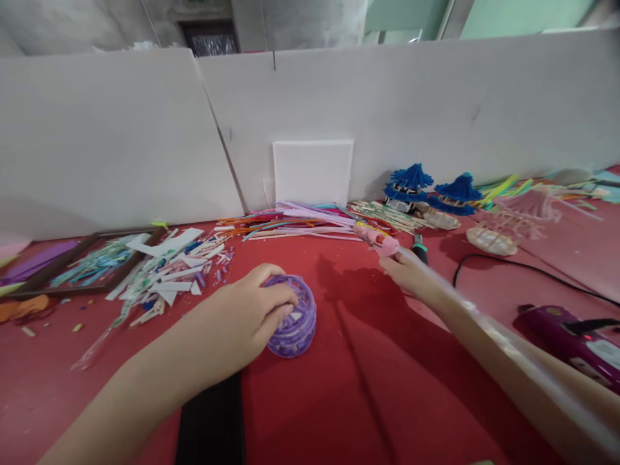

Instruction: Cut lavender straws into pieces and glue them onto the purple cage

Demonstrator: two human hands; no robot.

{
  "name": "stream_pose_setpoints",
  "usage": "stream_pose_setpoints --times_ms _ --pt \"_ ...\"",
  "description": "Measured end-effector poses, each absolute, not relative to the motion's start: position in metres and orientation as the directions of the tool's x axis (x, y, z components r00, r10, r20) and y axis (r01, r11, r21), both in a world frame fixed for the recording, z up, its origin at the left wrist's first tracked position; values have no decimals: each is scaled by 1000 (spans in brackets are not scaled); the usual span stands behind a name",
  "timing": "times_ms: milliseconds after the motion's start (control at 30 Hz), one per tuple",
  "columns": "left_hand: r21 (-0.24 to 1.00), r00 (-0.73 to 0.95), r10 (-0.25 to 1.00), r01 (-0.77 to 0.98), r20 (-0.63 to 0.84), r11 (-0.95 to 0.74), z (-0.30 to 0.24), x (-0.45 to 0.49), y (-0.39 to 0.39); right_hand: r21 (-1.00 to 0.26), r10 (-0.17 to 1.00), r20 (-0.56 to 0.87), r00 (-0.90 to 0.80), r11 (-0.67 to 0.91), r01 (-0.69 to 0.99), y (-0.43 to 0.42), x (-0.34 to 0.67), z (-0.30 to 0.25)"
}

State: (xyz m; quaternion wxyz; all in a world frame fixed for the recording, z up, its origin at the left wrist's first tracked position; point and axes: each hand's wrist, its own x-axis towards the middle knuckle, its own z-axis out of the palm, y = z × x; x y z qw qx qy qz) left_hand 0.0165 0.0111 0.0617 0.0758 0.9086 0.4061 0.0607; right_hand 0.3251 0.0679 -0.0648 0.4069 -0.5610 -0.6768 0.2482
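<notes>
A round purple basket-like piece (295, 323), made of fuzzy stems wound in rings, sits on the red table. My left hand (264, 307) grips its upper left rim, fingers bent over the edge. Farther off to the right, my right hand (404, 268) is closed round a pink-and-yellow tool (375, 237) that looks like a hot glue gun, its tip toward the stems at the back. A long translucent strand (489, 332) runs along the right forearm. Just beyond that hand, a tool with a dark green handle (419, 248) lies on the table.
Coloured fuzzy stems (300, 223) lie before a white panel (314, 171). Paper scraps (169, 265) and a brown frame (36, 281) are at left. Blue-roofed models (411, 184), a pink-roofed model (508, 223), a black cord (513, 257) and a purple power strip (571, 342) stand right.
</notes>
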Motion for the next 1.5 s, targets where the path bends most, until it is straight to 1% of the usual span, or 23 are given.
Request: stream_pose_setpoints --times_ms 67,167,233,333,400,467,533,600,833,1067,1167,1300,1500 --pt "148 643 764 752 51 -643 62 16 9 -873 978 204 -33 197 446 62 319 -61" --pt "111 638 760 752 125 -650 60 16 7 -924 981 181 -71 194 329 48 308 -57" --pt "146 646 743 729 177 -668 59 17 7 -940 978 189 -94 207 271 36 301 -53" --pt "274 654 736 685 176 -675 55 17 7 -944 968 215 -132 240 226 19 293 -44" --pt "332 651 739 668 174 -666 53 16 7 -919 941 271 -203 315 235 10 290 -36" --pt "359 643 745 662 180 -658 50 14 8 -867 900 325 -290 406 287 4 288 -28" --pt "375 645 746 658 169 -653 48 12 9 -802 857 350 -379 483 352 1 287 -22" --pt "387 647 746 654 158 -650 47 12 10 -759 824 354 -442 530 379 -1 286 -20" --pt "435 629 763 651 151 -622 44 14 10 -652 697 471 -542 688 319 0 284 -23" --pt "459 637 760 640 133 -617 44 11 11 -642 718 461 -522 676 363 -2 285 -23" --pt "470 640 762 644 101 -604 46 12 12 -620 702 485 -522 697 362 -2 284 -24" --pt "497 640 767 654 39 -571 49 12 12 -615 701 483 -525 698 367 -3 281 -21" --pt "517 639 769 651 21 -556 50 11 12 -621 710 477 -518 689 374 -7 277 -13"
